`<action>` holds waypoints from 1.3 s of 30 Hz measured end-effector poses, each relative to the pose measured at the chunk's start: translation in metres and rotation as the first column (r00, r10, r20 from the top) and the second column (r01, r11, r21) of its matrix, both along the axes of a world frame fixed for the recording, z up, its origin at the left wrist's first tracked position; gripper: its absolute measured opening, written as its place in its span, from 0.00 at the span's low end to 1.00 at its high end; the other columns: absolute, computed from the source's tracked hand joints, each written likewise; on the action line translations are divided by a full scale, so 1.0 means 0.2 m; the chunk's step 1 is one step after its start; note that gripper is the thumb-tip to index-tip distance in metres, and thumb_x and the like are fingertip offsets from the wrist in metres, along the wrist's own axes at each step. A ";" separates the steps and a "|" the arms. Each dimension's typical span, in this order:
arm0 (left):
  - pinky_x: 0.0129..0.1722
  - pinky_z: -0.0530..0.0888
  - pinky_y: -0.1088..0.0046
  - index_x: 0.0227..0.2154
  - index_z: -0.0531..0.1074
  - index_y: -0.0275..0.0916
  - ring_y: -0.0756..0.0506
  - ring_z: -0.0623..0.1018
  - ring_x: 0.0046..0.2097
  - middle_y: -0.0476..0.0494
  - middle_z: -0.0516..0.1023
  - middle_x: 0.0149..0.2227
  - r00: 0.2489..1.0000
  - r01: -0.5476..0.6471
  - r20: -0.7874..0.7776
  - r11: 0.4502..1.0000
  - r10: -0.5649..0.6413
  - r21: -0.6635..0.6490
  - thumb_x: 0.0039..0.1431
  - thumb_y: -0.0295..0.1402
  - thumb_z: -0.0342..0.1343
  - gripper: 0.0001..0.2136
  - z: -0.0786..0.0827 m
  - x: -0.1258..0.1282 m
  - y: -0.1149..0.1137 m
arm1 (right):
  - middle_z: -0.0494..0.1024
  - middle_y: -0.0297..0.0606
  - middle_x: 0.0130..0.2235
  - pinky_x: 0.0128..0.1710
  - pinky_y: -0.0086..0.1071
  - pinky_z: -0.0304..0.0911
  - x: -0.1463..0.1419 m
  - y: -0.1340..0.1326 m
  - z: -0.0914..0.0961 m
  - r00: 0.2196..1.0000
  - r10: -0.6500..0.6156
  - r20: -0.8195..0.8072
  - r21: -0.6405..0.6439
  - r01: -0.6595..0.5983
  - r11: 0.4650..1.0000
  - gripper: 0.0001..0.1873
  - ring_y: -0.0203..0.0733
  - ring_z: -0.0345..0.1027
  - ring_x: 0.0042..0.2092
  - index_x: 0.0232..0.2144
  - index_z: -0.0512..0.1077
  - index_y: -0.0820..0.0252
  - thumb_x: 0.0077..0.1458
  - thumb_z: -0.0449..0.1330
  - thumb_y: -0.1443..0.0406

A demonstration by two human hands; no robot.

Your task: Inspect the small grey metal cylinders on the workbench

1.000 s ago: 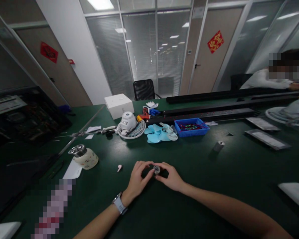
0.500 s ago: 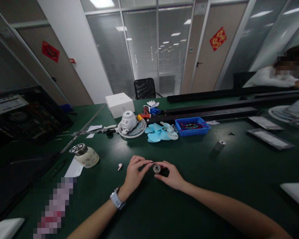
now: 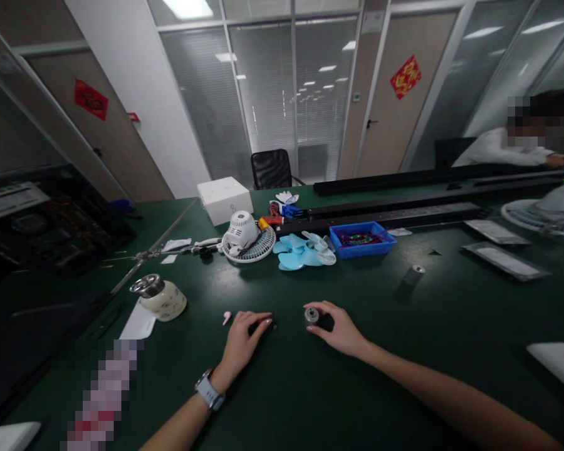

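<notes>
Dark green tabletop (image 3: 272,407), lower & mid frame, w/ dull glare nr. the centre. Behind it, upper centre: glazed partition (image 3: 263,94) w/ blinds & reflected ceiling lights; wooden doors upper L (image 3: 66,75) and upper R (image 3: 402,119), each w/ a red diamond-shaped decoration. Black mesh chair (image 3: 271,169) at the far edge, approx. centre; a person in a white top (image 3: 491,149), R edge.

Containers: blue tray (image 3: 364,249), R of centre, holds a tangle of multicoloured wires (image 3: 360,239). White box (image 3: 228,202), L of centre at the far side, is closed; contents hidden. Cream jar (image 3: 169,302) w/ steel top, mid-L, beside a white sheet (image 3: 138,322); contents can't be told. Btwn box & tray: white fan housing (image 3: 242,230) on its round grille, then pale blue fan blades (image 3: 296,254).

Hands, lower centre: R hand (image 3: 342,330) has thumb & forefinger closed about the sides of a metal cylinder (image 3: 311,316), end face visible. L hand (image 3: 239,341): thumb & forefinger slightly parted, tips just beside a small dark piece (image 3: 275,326) on the tabletop. Second cylinder (image 3: 414,275), mid-R, stands well apart.
</notes>
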State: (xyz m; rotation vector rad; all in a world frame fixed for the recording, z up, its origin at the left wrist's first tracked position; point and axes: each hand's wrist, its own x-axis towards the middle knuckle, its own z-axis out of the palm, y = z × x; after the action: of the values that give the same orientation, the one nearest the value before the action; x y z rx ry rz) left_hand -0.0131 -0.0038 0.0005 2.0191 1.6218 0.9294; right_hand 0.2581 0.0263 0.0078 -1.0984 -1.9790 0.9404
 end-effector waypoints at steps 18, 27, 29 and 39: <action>0.38 0.68 0.68 0.29 0.76 0.42 0.43 0.72 0.38 0.45 0.78 0.33 0.999 -0.016 -0.027 1.000 0.016 0.017 0.60 0.47 0.52 0.16 -0.01 0.01 0.01 | 0.70 0.47 0.55 0.57 0.51 0.51 0.76 -0.11 0.00 0.698 -0.708 0.111 0.675 0.470 0.569 0.28 0.54 0.62 0.56 0.54 0.67 0.57 0.51 0.60 0.55; 0.33 0.67 0.72 0.29 0.73 0.41 0.46 0.72 0.31 0.48 0.73 0.26 0.993 -0.089 0.073 0.995 0.092 -0.037 0.65 0.46 0.41 0.21 -0.02 0.00 -0.01 | 0.76 0.33 0.33 0.39 0.34 0.59 -0.27 0.03 0.02 0.944 0.126 0.304 0.159 -0.181 0.971 0.20 0.38 0.68 0.35 0.45 0.75 0.50 0.51 0.63 0.53; 0.32 0.67 0.73 0.30 0.73 0.40 0.47 0.72 0.30 0.49 0.71 0.25 0.991 -0.095 0.089 0.994 0.099 -0.050 0.66 0.46 0.40 0.21 -0.02 0.00 -0.02 | 0.75 0.33 0.31 0.38 0.33 0.58 -0.38 0.06 -0.01 0.938 0.118 0.326 0.154 -0.175 0.972 0.16 0.37 0.68 0.35 0.40 0.78 0.50 0.49 0.65 0.54; 0.32 0.68 0.72 0.29 0.74 0.40 0.46 0.74 0.30 0.48 0.73 0.25 0.996 -0.066 0.047 0.995 0.069 -0.075 0.65 0.49 0.38 0.25 -0.02 -0.01 -0.01 | 0.79 0.35 0.40 0.43 0.38 0.63 0.32 -0.01 0.05 0.947 -0.110 0.301 0.250 0.032 0.968 0.11 0.42 0.71 0.42 0.41 0.78 0.47 0.57 0.58 0.58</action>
State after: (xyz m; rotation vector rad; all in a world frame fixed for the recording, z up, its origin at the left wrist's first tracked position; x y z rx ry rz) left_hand -0.0149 -0.0057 -0.0038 1.8881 1.6818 0.9222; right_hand 0.3216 0.0234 0.0174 -1.2259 -2.2205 0.4884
